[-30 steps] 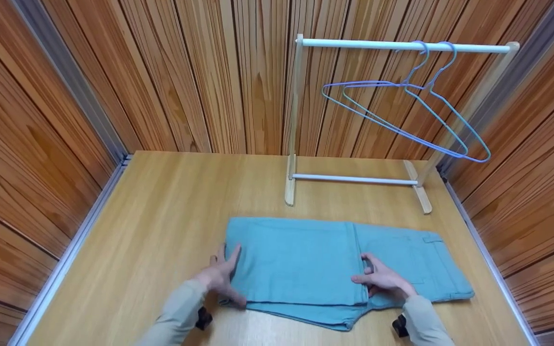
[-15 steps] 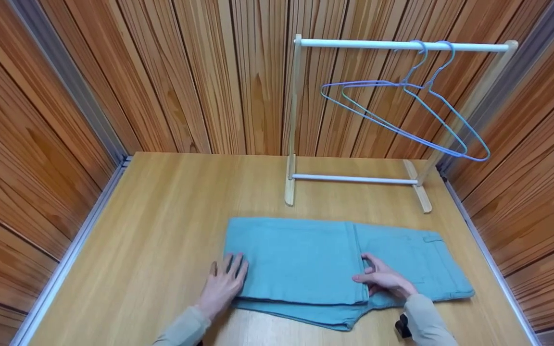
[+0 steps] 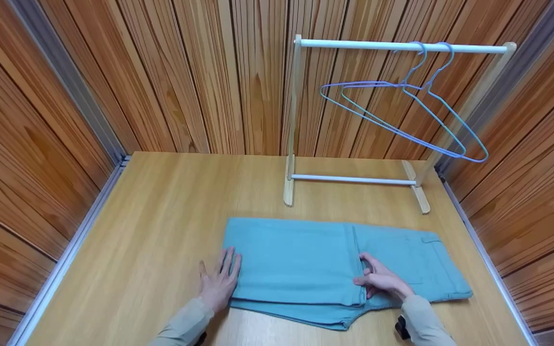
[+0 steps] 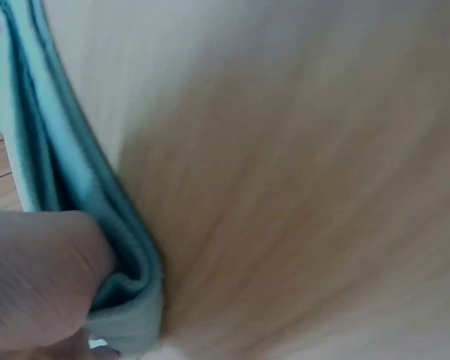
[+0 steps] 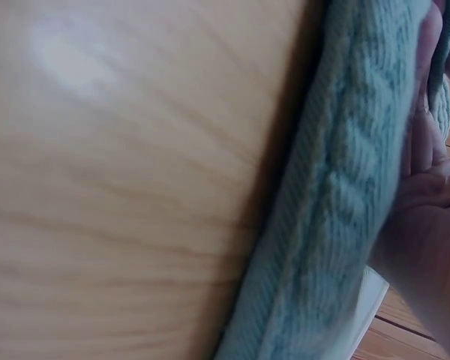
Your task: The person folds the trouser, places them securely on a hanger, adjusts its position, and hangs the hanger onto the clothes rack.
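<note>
Light teal trousers [image 3: 296,259] lie folded across the wooden table, the legs doubled over toward the waistband end on the right. At the left fold rests my left hand [image 3: 218,286], its fingers spread and fairly straight, their tips on the cloth. In the left wrist view, the folded layers [image 4: 127,217] show beside that hand. My right hand [image 3: 383,279] pinches the hem end of the folded legs, thumb on top and some fingers hidden beneath. The right wrist view has the cloth edge [image 5: 330,180] in front of the fingers.
Behind the trousers stands a wooden rack [image 3: 288,187] with a white top rail [image 3: 354,44]. Two blue-purple wire hangers [image 3: 404,137] hang toward its right side. Wood-plank walls [image 3: 200,77] enclose the table [image 3: 161,211] at the back and both sides.
My left hand has shifted from gripping round the left fold to lying with straighter fingers on it, then slid slightly left. The right hand stays at the hem, and the trousers have hardly moved.
</note>
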{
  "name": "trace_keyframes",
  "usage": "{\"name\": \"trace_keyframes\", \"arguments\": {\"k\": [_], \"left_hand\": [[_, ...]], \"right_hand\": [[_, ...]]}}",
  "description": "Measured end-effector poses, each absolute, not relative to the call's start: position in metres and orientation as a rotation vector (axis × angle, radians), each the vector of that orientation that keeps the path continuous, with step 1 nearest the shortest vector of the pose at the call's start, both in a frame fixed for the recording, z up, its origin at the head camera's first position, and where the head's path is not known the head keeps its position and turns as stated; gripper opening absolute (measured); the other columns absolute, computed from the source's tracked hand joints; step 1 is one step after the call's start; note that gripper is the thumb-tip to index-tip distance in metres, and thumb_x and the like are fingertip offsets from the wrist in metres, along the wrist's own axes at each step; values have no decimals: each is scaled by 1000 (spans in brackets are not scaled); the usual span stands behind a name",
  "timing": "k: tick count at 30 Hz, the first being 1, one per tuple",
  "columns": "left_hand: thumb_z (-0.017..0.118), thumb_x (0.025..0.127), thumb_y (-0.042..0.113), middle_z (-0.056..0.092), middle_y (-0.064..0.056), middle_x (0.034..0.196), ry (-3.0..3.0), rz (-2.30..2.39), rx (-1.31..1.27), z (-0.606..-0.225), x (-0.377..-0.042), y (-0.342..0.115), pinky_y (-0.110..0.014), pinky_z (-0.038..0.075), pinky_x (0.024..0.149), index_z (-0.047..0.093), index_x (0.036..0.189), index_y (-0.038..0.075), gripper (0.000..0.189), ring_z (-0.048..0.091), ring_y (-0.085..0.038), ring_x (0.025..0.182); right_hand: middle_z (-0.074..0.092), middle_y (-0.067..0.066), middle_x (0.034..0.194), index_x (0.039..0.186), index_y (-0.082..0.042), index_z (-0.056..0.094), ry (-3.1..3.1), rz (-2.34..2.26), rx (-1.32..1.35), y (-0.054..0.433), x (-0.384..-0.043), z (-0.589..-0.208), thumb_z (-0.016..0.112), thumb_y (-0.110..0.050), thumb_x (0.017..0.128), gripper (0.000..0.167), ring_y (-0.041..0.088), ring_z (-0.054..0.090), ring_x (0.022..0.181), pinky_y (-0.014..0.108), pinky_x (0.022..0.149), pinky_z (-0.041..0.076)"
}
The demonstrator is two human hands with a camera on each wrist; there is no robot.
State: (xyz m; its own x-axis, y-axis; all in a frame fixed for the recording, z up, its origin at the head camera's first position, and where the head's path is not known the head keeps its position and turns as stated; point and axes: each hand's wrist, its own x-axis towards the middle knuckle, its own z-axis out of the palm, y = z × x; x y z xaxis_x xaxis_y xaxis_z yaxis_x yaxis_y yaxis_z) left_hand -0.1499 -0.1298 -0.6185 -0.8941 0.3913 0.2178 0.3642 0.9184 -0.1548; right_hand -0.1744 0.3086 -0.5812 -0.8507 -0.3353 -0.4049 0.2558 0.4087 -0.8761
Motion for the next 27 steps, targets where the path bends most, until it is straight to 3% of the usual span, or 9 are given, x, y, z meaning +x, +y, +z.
{"name": "trace_keyframes", "arguments": {"k": [4, 7, 10, 12, 14, 16, 23, 27], "left_hand": [[70, 83, -4, 30, -20, 160, -3095, 52, -612, -595, -154, -127, -70, 43, 103, 35, 151, 5, 77, 31, -35, 148], [69, 80, -9, 8, -24, 167, -3395, -255, -686, -576, -163, -130, -68, 28, 117, 18, 157, 3, 93, 10, -40, 156], [75, 79, 1, -8, -26, 167, -3589, -678, -743, -556, -177, -138, -64, 10, 124, 10, 160, 2, 104, -8, -43, 156], [77, 82, 15, -12, -25, 167, -3602, -1012, -722, -548, -187, -145, -63, 3, 125, 10, 161, 3, 104, -13, -43, 156], [80, 82, 31, -9, -25, 168, -3531, -1227, -627, -545, -197, -150, -63, 3, 125, 15, 161, 5, 105, -9, -45, 156], [77, 85, 37, -2, -25, 168, -3411, -1399, -432, -547, -206, -152, -66, 6, 124, 18, 160, 5, 101, -3, -47, 155], [58, 101, 19, 23, -35, 159, -3170, -1482, 193, -565, -233, -142, -62, 24, 122, 19, 156, -8, 72, 22, -51, 149], [53, 103, 19, 40, -35, 151, -3162, -1562, 305, -569, -240, -142, -58, 35, 118, 32, 148, -12, 58, 39, -48, 142]], "right_hand": [[50, 4, 87, 152, 11, 13, 2172, -1407, -58, 308, -180, -593, 71, -16, 89, 90, 9, 57, 51, 27, 52, 55], [51, 5, 87, 152, 10, 14, 2191, -1366, -45, 308, -180, -592, 72, -17, 89, 90, 9, 55, 51, 27, 52, 55], [55, 4, 82, 149, 8, 23, 2220, -1319, -9, 307, -182, -585, 72, -21, 90, 82, 9, 54, 53, 27, 55, 55], [57, 3, 77, 142, 5, 34, 2281, -1301, 33, 305, -184, -580, 71, -25, 92, 69, 11, 55, 54, 28, 56, 55], [59, 2, 72, 131, 2, 45, 2338, -1313, 112, 302, -187, -576, 70, -28, 94, 54, 13, 58, 55, 30, 58, 56], [59, 3, 71, 121, 1, 52, 2395, -1332, 183, 298, -190, -573, 68, -31, 95, 43, 14, 60, 57, 31, 59, 56], [57, 4, 79, 111, -1, 58, 2528, -1284, 337, 283, -203, -574, 67, -37, 95, 41, 16, 57, 63, 30, 58, 53], [44, -1, 67, 88, -6, 54, 2602, -1209, 262, 278, -210, -578, 66, -33, 96, 31, 14, 45, 56, 27, 54, 42]]}}
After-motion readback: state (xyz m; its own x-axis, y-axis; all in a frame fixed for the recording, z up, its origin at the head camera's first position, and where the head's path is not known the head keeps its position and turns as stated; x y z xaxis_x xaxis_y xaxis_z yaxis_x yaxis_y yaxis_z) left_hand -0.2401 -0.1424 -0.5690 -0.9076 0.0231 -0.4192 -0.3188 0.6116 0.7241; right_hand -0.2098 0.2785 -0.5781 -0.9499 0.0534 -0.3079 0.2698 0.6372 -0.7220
